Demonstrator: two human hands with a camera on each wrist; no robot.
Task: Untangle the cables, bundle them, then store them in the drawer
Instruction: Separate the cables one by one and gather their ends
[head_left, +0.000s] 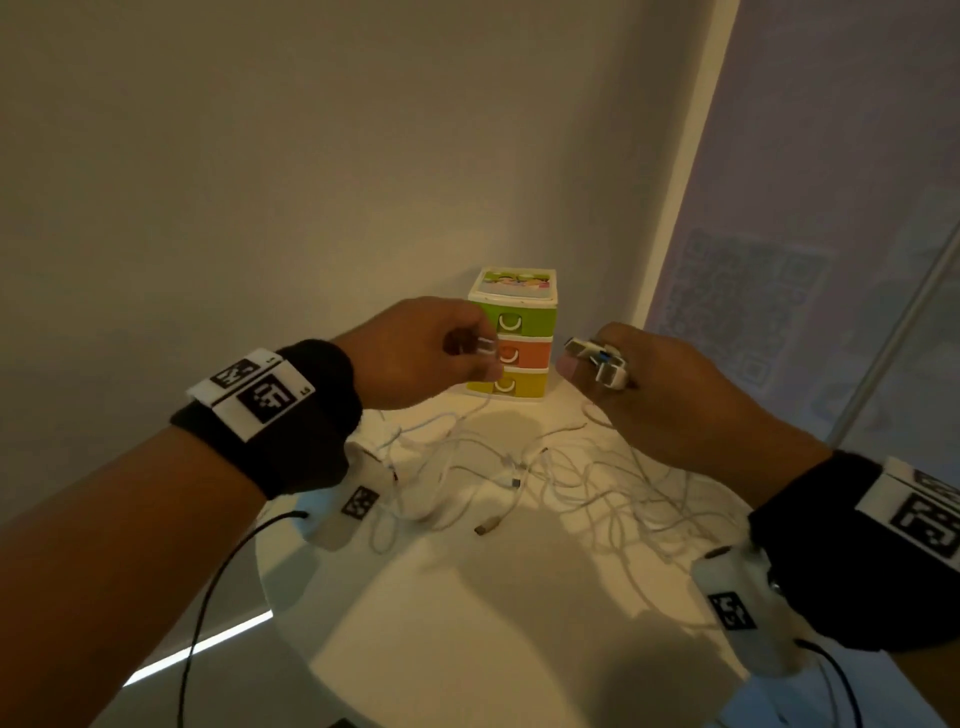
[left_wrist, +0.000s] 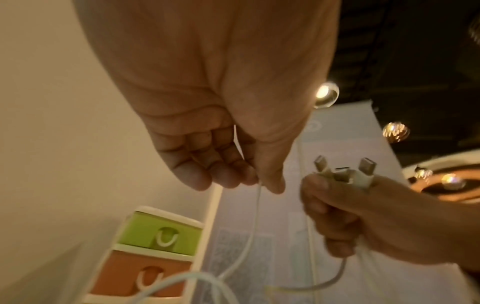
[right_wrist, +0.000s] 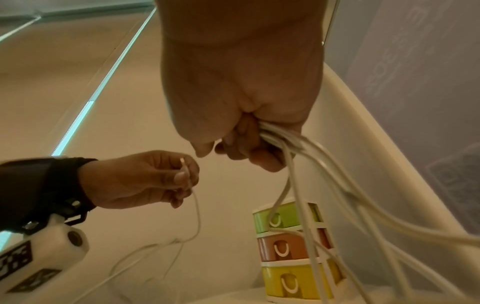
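A tangle of white cables (head_left: 566, 483) sprawls over the round white table (head_left: 467, 623). My left hand (head_left: 467, 345) is raised above it and pinches the plug end of one thin white cable (left_wrist: 255, 216), which hangs down to the table. My right hand (head_left: 597, 364) grips a bunch of several cable plugs (left_wrist: 342, 170), their cords (right_wrist: 298, 185) trailing below the fist. A small three-drawer chest (head_left: 511, 332) with green, orange and yellow drawers stands at the table's far edge, all drawers closed.
A loose plug (head_left: 485, 527) lies at mid-table among the cords. A plain wall stands behind the chest, and a frosted panel (head_left: 805, 234) rises at the right. The table's near half carries only shadow.
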